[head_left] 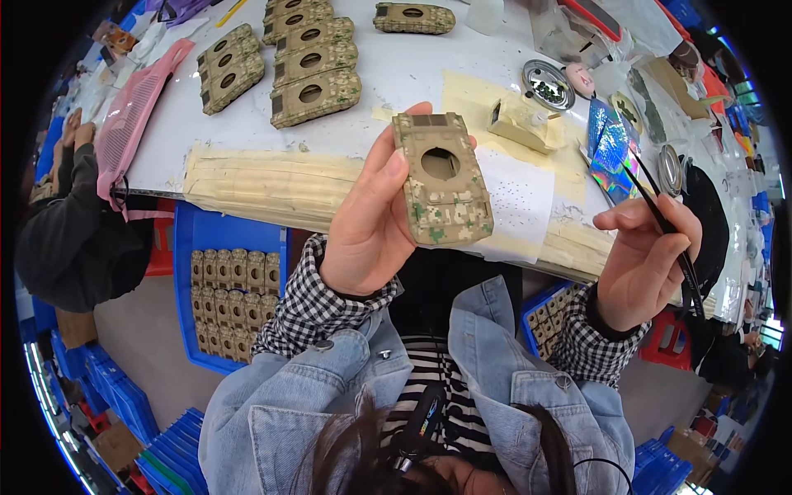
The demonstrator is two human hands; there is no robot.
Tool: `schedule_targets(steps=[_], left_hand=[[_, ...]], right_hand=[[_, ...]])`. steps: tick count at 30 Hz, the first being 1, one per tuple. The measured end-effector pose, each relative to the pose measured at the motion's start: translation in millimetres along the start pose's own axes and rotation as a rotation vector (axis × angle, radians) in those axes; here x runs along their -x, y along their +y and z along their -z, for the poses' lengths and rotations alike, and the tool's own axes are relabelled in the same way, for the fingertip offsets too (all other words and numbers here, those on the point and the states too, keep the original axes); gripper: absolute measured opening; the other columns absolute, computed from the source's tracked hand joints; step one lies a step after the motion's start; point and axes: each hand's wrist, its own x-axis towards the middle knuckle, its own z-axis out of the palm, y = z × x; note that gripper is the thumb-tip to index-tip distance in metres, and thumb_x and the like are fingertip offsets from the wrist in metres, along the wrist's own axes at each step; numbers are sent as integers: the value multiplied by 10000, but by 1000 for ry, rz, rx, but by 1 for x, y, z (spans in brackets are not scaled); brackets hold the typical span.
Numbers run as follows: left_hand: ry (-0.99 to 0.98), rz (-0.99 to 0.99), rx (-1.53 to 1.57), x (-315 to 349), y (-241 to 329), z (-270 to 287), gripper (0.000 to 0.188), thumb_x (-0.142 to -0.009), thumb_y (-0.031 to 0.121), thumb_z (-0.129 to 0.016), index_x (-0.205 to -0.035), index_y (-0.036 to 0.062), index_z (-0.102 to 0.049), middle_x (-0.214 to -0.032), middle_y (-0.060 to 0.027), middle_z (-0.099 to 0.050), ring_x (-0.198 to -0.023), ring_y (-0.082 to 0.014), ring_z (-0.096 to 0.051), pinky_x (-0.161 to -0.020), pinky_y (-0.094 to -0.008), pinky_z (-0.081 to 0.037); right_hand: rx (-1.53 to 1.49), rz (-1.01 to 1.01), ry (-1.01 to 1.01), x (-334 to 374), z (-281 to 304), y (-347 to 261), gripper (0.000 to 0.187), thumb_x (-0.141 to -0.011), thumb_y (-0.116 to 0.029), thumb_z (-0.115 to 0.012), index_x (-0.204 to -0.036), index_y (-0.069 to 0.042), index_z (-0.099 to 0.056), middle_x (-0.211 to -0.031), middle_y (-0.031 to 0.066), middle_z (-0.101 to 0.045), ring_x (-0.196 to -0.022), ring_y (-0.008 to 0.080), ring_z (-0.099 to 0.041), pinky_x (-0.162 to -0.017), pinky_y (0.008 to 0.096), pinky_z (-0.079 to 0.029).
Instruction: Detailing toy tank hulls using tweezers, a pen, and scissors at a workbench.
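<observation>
My left hand point(363, 223) holds up a camouflage-painted toy tank hull point(448, 209), thumb along its side and fingers behind it. A round hole opens in the hull's top, and a dark panel lies at its far end. To the right, my right hand point(652, 260) grips black tweezers point(665, 221), their tips apart and pointing away over the table, with nothing visible between them. Beneath and beside the hull lies a white sheet point(516, 198) dotted with tiny dark specks.
More hulls point(317, 97) stand in rows at the back left. A blue bin point(233, 216) with several hulls sits below the table's edge. A round tin point(548, 85), a taped block point(521, 124) and shiny blue foil point(612, 144) lie right. Another person's dark sleeve point(80, 194) is at left.
</observation>
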Motion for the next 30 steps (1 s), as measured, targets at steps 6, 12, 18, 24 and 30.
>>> schedule_targets(steps=[6, 12, 18, 24, 30], left_hand=[[4, -65, -86, 7, 3, -5, 645, -949, 384, -381, -1443, 103, -74, -1358, -246, -349, -1118, -338, -520, -950, -455, -442], [-395, -95, 305, 51, 19, 59, 1045, -738, 272, -754, -1442, 92, -3, -1264, -187, -437, -1140, -361, -506, -959, -514, -430], [181, -281, -229, 176, 60, 157, 769, -749, 132, -738, -1346, 32, -264, -1172, -113, -471, -1136, -287, -499, -1013, -404, -406], [1032, -372, -173, 207, 41, 274, 579, -789, 44, -691, -1267, 5, -365, -1112, -129, -538, -1068, -239, -535, -951, -328, -463], [1385, -335, -429, 121, 19, 356, 512, -735, 63, -743, -1159, -43, -475, -997, -111, -581, -842, -167, -584, -673, -258, -517]], right_hand=[[46, -115, 60, 16, 11, -3, 345, -984, -293, -368, -1030, 35, -468, -777, 141, -558, -691, 217, -591, -666, 322, -513], [62, -101, 13, 34, 22, -6, 382, -974, -334, -386, -984, 38, -469, -751, 142, -534, -667, 208, -568, -633, 312, -497], [60, -225, 40, 51, 37, -4, 333, -988, -275, -365, -987, 38, -478, -760, 129, -539, -682, 205, -564, -639, 316, -495], [67, -233, 8, 59, 43, -13, 323, -990, -268, -363, -993, 36, -476, -768, 124, -541, -695, 198, -563, -655, 313, -493], [102, -241, 48, 72, 55, -28, 370, -989, -311, -352, -997, 39, -469, -769, 124, -540, -706, 198, -567, -671, 316, -503]])
